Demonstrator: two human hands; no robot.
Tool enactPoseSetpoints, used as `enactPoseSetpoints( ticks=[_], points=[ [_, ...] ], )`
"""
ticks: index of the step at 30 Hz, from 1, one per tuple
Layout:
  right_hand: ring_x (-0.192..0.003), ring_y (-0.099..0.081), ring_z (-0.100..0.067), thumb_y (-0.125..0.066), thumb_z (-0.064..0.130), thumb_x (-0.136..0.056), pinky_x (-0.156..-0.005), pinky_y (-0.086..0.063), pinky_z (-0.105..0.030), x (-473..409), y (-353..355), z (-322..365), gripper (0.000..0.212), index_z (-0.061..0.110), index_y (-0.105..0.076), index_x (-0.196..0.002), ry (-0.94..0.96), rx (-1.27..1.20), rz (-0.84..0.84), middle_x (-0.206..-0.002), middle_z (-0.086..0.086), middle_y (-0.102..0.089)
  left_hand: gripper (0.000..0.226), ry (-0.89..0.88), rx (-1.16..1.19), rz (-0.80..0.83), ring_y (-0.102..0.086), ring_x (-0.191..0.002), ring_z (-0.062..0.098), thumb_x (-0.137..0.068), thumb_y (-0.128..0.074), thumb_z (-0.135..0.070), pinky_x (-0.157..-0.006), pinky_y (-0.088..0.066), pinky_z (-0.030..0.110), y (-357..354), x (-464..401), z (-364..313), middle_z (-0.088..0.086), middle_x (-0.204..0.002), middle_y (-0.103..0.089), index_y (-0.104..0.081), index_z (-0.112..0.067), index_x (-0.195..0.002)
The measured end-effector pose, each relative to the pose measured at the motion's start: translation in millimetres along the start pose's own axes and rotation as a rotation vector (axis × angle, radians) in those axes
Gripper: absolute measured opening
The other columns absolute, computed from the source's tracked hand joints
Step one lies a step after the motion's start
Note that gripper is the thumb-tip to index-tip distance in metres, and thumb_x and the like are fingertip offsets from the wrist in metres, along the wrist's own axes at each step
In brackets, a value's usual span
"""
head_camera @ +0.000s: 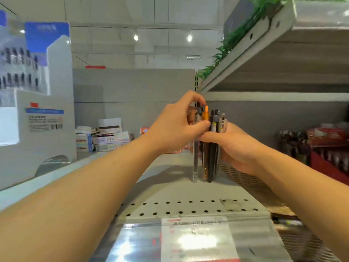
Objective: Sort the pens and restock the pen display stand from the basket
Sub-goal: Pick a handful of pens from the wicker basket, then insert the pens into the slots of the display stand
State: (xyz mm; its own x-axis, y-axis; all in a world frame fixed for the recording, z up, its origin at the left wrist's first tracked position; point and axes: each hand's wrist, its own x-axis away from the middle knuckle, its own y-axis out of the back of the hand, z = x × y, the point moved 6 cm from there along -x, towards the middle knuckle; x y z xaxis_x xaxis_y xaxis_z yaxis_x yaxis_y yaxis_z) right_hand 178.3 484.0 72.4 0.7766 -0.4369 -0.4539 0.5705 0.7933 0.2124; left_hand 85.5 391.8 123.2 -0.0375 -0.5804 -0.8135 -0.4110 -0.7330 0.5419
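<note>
A bundle of pens (208, 152), black, clear and one orange, stands upright with its lower ends on the grey shelf (170, 167). My right hand (238, 148) grips the bundle around its middle from the right. My left hand (177, 125) reaches in from the left, its fingertips pinching the pens' upper ends and its thumb pressing on the bundle. The white pen display stand (37, 120) with rows of dark pens stands at the left. A woven basket (243, 178) lies partly hidden behind my right hand.
Stacked small boxes (102, 137) sit at the back of the shelf. A red bin of pens (328, 157) is at the right. A shiny plastic price holder (198, 241) lines the perforated front edge. An upper shelf with green plants (245, 35) overhangs the right.
</note>
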Motion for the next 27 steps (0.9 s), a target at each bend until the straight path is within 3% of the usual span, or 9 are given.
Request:
enactPoseSetpoints(
  ticks=[5, 8, 11, 12, 14, 17, 21, 24, 27],
  points=[
    [-0.092, -0.063, -0.027, -0.072, 0.016, -0.082, -0.075, -0.055, -0.037, 2, -5, -6, 0.038, 0.007, -0.066, -0.118, 0.008, -0.037, -0.036, -0.1, -0.022, -0.066, 0.015, 0.018, -0.014, 0.05, -0.051, -0.055, 0.003, -0.09, -0.064, -0.034, -0.05, -0.039, 0.015, -6, 1, 0, -0.02, -0.064, -0.06, -0.053, -0.035, -0.1],
    [-0.086, -0.063, -0.021, -0.07, 0.017, -0.075, -0.076, -0.05, -0.036, 2, -7, -10, 0.03, 0.011, -0.069, -0.104, -0.002, -0.037, -0.044, -0.086, -0.005, -0.068, 0.015, 0.082, 0.083, 0.014, -0.057, -0.066, 0.011, -0.09, -0.054, -0.041, -0.063, -0.047, 0.03, -8, 3, -1, -0.006, -0.075, -0.067, -0.058, -0.034, -0.103],
    [-0.081, -0.061, -0.019, -0.063, 0.006, -0.085, -0.077, -0.048, -0.035, 1, -12, -9, 0.019, 0.01, -0.069, -0.103, 0.0, -0.027, -0.043, -0.08, -0.003, -0.068, 0.028, 0.127, 0.061, -0.097, -0.057, -0.085, 0.001, -0.091, -0.056, -0.048, -0.081, -0.048, 0.025, -7, 3, -6, -0.016, -0.092, -0.065, -0.064, -0.032, -0.112],
    [-0.081, -0.063, -0.02, -0.06, 0.003, -0.088, -0.077, -0.051, -0.036, 1, -16, -6, 0.02, 0.01, -0.068, -0.105, 0.006, -0.027, -0.022, -0.082, -0.004, -0.069, 0.032, 0.164, 0.122, -0.12, -0.059, -0.096, 0.003, -0.09, -0.059, -0.049, -0.09, -0.049, 0.029, -8, 2, -7, -0.014, -0.103, -0.064, -0.064, -0.031, -0.116],
    [-0.084, -0.07, -0.021, -0.061, 0.004, -0.089, -0.076, -0.057, -0.035, 1, -23, 1, 0.023, 0.013, -0.069, -0.109, 0.046, -0.031, 0.027, -0.087, -0.004, -0.074, 0.043, 0.244, 0.356, -0.095, -0.062, -0.105, 0.008, -0.084, -0.065, -0.052, -0.093, -0.051, 0.032, -14, 1, -10, -0.011, -0.111, -0.064, -0.061, -0.033, -0.123],
    [-0.084, -0.073, -0.022, -0.064, 0.004, -0.083, -0.07, -0.058, -0.029, 4, -31, 9, 0.025, 0.016, -0.07, -0.105, 0.109, -0.054, 0.046, -0.088, -0.004, -0.076, 0.039, 0.229, 0.416, -0.095, -0.065, -0.094, 0.006, -0.084, -0.073, -0.036, -0.08, -0.053, 0.02, -18, 2, -13, -0.011, -0.104, -0.066, -0.061, -0.036, -0.121],
    [-0.087, -0.075, -0.021, -0.065, -0.004, -0.089, -0.074, -0.058, -0.025, 12, -36, 2, 0.018, 0.005, -0.071, -0.104, 0.003, -0.008, 0.094, -0.088, -0.005, -0.077, 0.026, 0.181, 0.351, -0.144, -0.064, -0.081, 0.007, -0.084, -0.07, -0.012, -0.082, -0.054, 0.029, -13, 4, -17, -0.011, -0.089, -0.066, -0.066, -0.032, -0.099],
    [-0.092, -0.076, -0.027, -0.063, -0.002, -0.092, -0.078, -0.06, -0.029, 19, -39, 1, 0.016, 0.001, -0.07, -0.106, -0.046, -0.027, 0.088, -0.096, -0.012, -0.075, 0.019, 0.165, 0.356, -0.12, -0.059, -0.07, 0.002, -0.083, -0.07, -0.012, -0.074, -0.053, 0.026, -12, 4, -24, -0.021, -0.073, -0.063, -0.066, -0.03, -0.083],
    [-0.087, -0.075, -0.023, -0.06, -0.001, -0.094, -0.081, -0.06, -0.034, 26, -42, 3, 0.019, 0.003, -0.068, -0.112, -0.054, -0.108, 0.034, -0.098, -0.014, -0.074, 0.017, 0.181, 0.411, -0.128, -0.059, -0.068, 0.008, -0.083, -0.072, -0.012, -0.072, -0.054, 0.031, -12, 4, -27, -0.016, -0.068, -0.063, -0.067, -0.028, -0.08]
  ],
)
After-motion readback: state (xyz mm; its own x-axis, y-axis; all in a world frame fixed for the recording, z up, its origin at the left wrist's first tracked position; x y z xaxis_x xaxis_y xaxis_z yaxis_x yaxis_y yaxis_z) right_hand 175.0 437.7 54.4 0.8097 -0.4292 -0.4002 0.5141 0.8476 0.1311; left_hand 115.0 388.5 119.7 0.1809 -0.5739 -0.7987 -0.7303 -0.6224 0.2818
